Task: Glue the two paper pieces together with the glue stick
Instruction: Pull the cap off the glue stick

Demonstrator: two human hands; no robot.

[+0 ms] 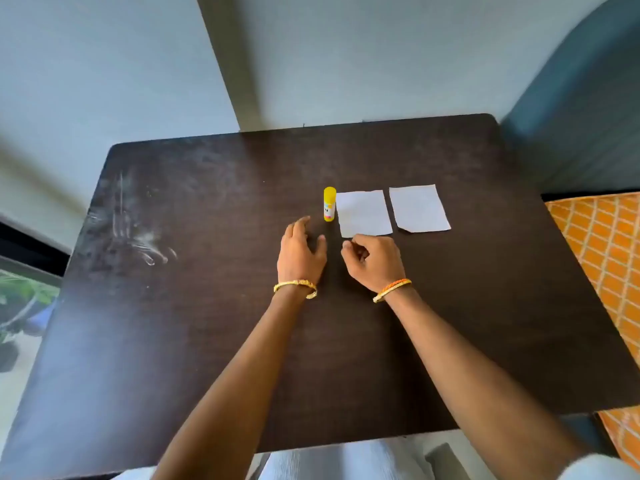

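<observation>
A: Starting at the left, what's out that way?

B: Well off to the left of the left hand (300,249), the dark brown wooden bench (207,306) carries pale scratch marks (138,237). The left hand itself lies palm down over the bench, fingers relaxed and a little spread, holding nothing. A gold bangle (296,286) sits at its wrist.

A: And the glue?

B: The yellow cylindrical glue stick (329,204) stands upright just beyond the left hand's fingertips and slightly to their right, apart from them.

A: The paper?

B: The first white rectangular paper piece (363,213) lies flat just beside the glue stick, directly beyond the right hand (372,259). The second white rectangular paper piece (419,208), with a clipped near corner, lies flat a narrow gap further right, beyond and to the right of that hand.

A: What's the right hand doing?

B: Its fingers are curled loosely inward with nothing in them, knuckles near the first paper's near edge; I can't tell whether they touch it. An orange and gold bangle (392,289) circles its wrist.

A: Further right?

B: An orange patterned cloth (602,244) past the bench edge.
</observation>
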